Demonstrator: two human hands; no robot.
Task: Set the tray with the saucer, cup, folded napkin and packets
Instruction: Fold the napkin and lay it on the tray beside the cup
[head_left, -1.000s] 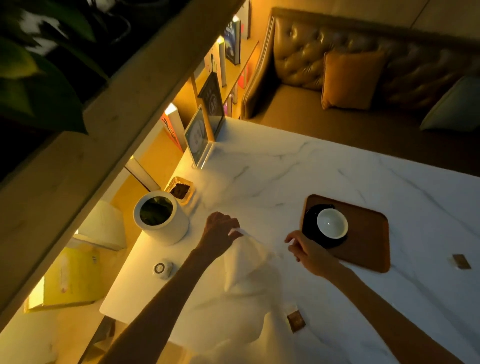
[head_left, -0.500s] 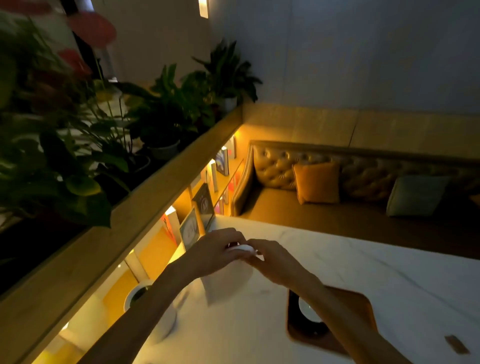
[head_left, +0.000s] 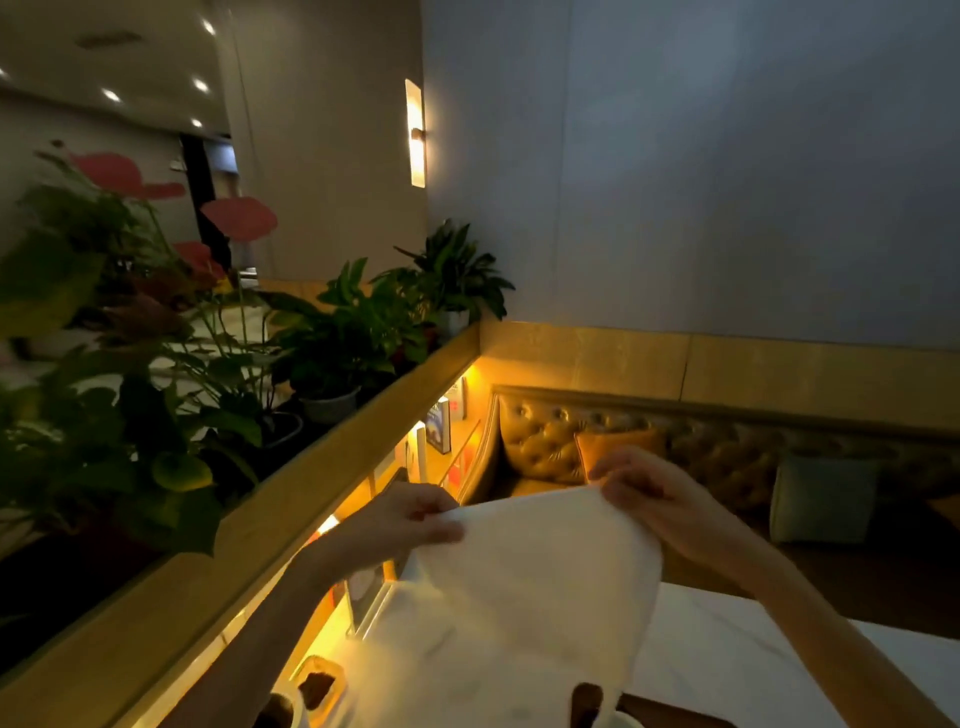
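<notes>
A white napkin (head_left: 519, 597) hangs spread out in the air above the marble table (head_left: 727, 649). My left hand (head_left: 410, 519) pinches its upper left corner. My right hand (head_left: 644, 488) pinches the upper right corner, and the two hands are held apart. The cloth hides most of the brown tray (head_left: 670, 714); only a strip of it and a bit of the white cup (head_left: 621, 719) show at the bottom edge. The saucer shows only as a dark patch under the cloth. No packets are in view.
A wooden ledge (head_left: 291, 519) with potted plants (head_left: 337, 332) runs along the left. A small dish (head_left: 319, 686) and a framed card (head_left: 366, 592) stand at the table's left edge. A tufted sofa (head_left: 717, 447) with cushions lies beyond the table.
The view has tilted upward, away from the table. My hands have lifted the napkin higher and pulled apart, opening the cloth wide between them.
</notes>
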